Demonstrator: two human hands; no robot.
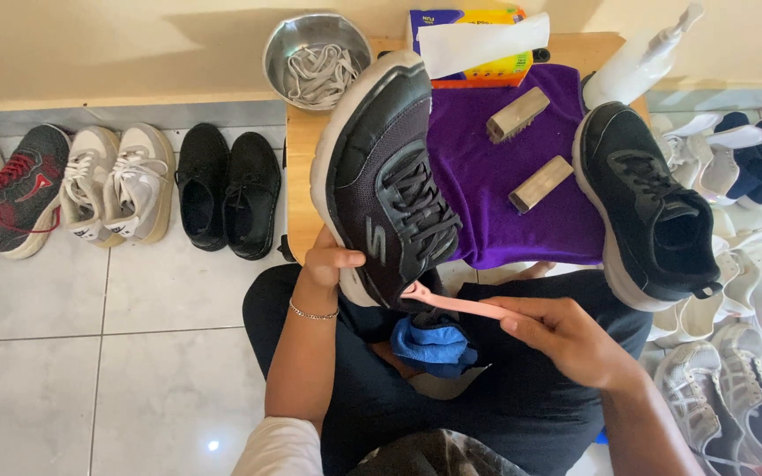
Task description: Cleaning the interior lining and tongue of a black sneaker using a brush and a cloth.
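My right hand (566,339) pinches a pink brush handle (460,305) whose head touches the black sneaker (390,181) my left hand (328,264) grips by the heel, over a blue cloth (429,344). Beyond my hands, two wooden brushes (526,150) lie on a purple cloth (487,211).

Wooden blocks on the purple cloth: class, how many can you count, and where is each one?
2. One wooden block lies near the top of the purple cloth; the other wooden block lies just below it, toward the black shoe on the right. No others show.
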